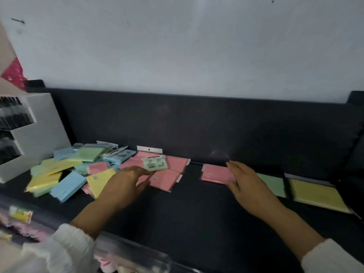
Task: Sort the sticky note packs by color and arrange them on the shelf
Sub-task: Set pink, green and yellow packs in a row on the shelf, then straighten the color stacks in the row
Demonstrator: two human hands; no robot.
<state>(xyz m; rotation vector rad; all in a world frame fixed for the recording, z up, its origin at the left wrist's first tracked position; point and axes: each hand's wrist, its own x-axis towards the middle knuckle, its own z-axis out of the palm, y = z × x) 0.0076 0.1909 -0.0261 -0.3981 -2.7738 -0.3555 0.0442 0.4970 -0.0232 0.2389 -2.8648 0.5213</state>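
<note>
A mixed heap of sticky note packs [65,172] in blue, green, yellow and pink lies at the left of the dark shelf [189,209]. Several pink packs [167,178] spread from the heap toward the middle, with a small green pack [156,164] face-down on top of them. My left hand [126,184] reaches over these pink packs with fingers extended beside the small green pack. My right hand [246,182] lies with straight fingers on a separate pink pack [214,174]. To its right lie a green pack [273,184] and a yellow pack [317,194].
A white display box [39,131] holding dark items stands at the shelf's left end. The shelf has a dark back panel [197,125] under a white wall. A clear rail [128,251] runs along the front edge, with more packaged goods below at the left.
</note>
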